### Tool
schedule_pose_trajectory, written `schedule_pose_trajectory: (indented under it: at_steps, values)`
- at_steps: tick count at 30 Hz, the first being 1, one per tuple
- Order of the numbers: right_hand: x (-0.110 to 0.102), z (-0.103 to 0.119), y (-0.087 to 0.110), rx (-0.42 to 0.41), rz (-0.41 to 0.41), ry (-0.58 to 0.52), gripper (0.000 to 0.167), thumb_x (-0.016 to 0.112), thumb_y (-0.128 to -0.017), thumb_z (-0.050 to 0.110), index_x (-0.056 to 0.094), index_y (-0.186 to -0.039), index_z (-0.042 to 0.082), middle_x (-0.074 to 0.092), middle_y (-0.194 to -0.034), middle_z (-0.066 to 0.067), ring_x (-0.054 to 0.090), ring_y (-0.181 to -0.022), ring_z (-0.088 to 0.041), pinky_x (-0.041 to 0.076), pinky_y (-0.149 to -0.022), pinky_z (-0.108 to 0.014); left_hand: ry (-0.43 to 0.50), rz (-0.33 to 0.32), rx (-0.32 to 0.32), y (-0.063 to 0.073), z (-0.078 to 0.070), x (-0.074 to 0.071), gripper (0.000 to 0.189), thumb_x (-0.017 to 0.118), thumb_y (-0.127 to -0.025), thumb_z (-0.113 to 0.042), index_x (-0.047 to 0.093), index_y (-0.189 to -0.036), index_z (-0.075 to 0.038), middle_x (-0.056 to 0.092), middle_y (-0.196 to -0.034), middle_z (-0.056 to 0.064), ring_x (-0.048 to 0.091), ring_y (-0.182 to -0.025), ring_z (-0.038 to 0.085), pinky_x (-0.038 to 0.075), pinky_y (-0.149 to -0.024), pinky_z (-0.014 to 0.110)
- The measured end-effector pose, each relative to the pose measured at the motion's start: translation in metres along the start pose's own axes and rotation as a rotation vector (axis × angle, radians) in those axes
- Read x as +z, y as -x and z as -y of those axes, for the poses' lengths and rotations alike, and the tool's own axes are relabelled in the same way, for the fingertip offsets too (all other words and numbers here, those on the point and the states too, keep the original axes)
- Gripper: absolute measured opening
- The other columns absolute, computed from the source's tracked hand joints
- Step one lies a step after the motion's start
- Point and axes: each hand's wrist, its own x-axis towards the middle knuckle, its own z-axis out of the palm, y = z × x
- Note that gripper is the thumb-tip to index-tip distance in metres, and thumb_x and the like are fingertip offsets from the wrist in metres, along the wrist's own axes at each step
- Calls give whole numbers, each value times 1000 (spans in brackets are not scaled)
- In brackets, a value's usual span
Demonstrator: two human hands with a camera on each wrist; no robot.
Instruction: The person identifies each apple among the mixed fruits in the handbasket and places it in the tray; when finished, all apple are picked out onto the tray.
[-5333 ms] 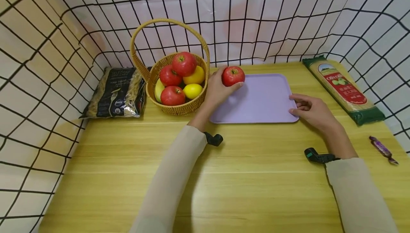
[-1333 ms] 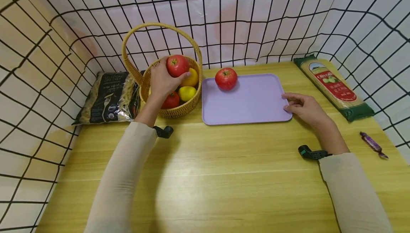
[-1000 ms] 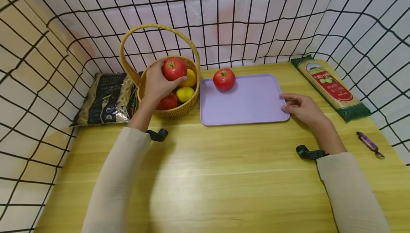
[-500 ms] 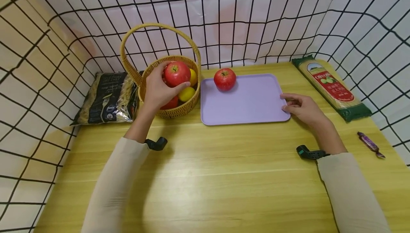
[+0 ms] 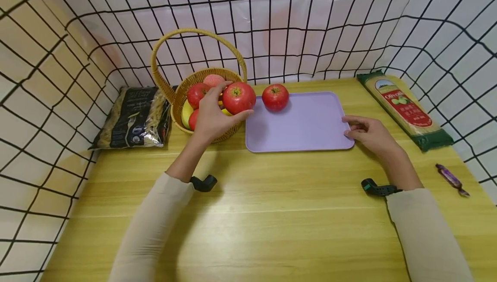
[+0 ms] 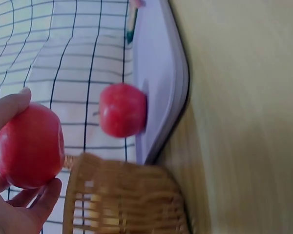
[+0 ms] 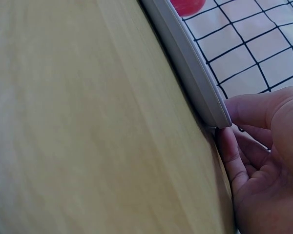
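My left hand (image 5: pixel 212 116) grips a red apple (image 5: pixel 239 98) by its sides, above the right rim of a wicker basket (image 5: pixel 179 110). In the left wrist view, thumb and fingers curl round that apple (image 6: pixel 31 145), which hangs clear of the basket (image 6: pixel 132 195). A second red apple (image 5: pixel 275 97) rests on the back left corner of a lilac tray (image 5: pixel 306 122). My right hand (image 5: pixel 369 133) holds the tray's right edge. Up close, the right wrist view has its fingers (image 7: pixel 249 109) pinching the tray rim (image 7: pixel 198 80) at the corner.
Inside the basket lie red apples (image 5: pixel 196 95), a pinkish round fruit (image 5: pixel 214 80) and yellow fruit. A black pasta bag (image 5: pixel 133 118) lies left, a spaghetti pack (image 5: pixel 405 107) right, with a wrapped candy (image 5: pixel 452 180) before it. Black wire mesh (image 5: pixel 287 27) walls the table.
One apple was set on the tray earlier. Since then my left hand has returned to the basket, taken another apple and carried it up and right. The right hand stays at the tray.
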Motion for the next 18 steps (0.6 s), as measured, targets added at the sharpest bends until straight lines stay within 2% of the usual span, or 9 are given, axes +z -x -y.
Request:
schedule_pose_trajectory:
  at_steps: [3,11,18]
  values:
    - [0,-1,1,3,2,-8,51,65,-103,32,55,-150,13,55,-117,-8,48,-99,-19,43,-76,-15,17,17,8,1,-6,10,90,88,-71,-59,53,-145,-21,60,-140,1,59,-121,15,58,-95,36]
    - [2,-2,0,-9,3,-18,52,65,-102,33,55,-149,12,56,-119,-10,48,-99,-17,44,-76,-13,63,69,2,1,-24,34,93,88,-71,-59,52,-148,-20,59,-141,4,56,-122,17,57,-99,44]
    - [0,-3,-2,-5,-2,-10,52,66,-102,34,56,-149,13,55,-116,-7,48,-98,-17,44,-75,-13,101,114,23,-9,-37,69,87,88,-74,-51,53,-146,-17,61,-139,5,59,-118,17,59,-96,39]
